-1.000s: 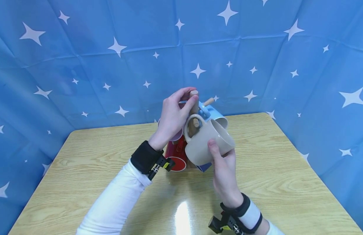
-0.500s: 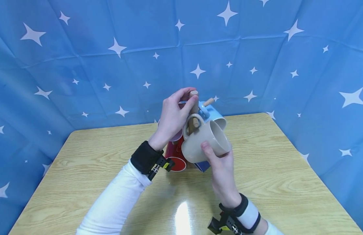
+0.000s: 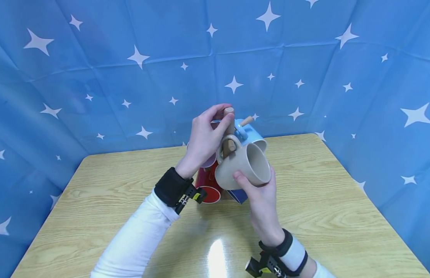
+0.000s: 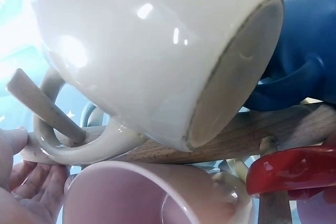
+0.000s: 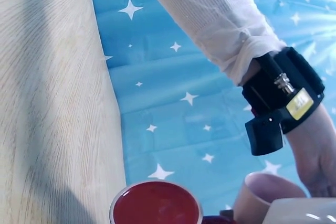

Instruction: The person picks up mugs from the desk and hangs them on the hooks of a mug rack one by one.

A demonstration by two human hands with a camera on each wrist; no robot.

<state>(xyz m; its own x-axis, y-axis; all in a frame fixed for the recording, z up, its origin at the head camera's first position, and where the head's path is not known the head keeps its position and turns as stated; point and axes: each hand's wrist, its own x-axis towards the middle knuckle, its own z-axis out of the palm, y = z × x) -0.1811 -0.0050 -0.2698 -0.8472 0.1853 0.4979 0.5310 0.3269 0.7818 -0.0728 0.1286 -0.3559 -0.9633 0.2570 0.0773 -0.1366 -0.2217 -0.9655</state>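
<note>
My left hand (image 3: 206, 133) grips the top of a wooden mug tree (image 3: 230, 125) at its post. In my right hand (image 3: 261, 200) is a cream mug (image 3: 232, 172), held by its body with the thumb on the near side. The mug is tilted, its mouth toward the right. In the left wrist view, a peg (image 4: 44, 106) runs through the loop of the mug's handle (image 4: 89, 150). The right hand's fingers behind the mug are hidden.
Around the tree hang a light blue mug (image 3: 254, 136), a red mug (image 3: 205, 179), a dark blue mug (image 3: 238, 195) and a pink mug (image 4: 126, 198). The wooden table (image 3: 124, 216) meets a blue starry curtain (image 3: 166, 34) behind.
My right hand has brought the cream mug slightly left and turned it so more of its inside shows. The left hand keeps its hold on the post.
</note>
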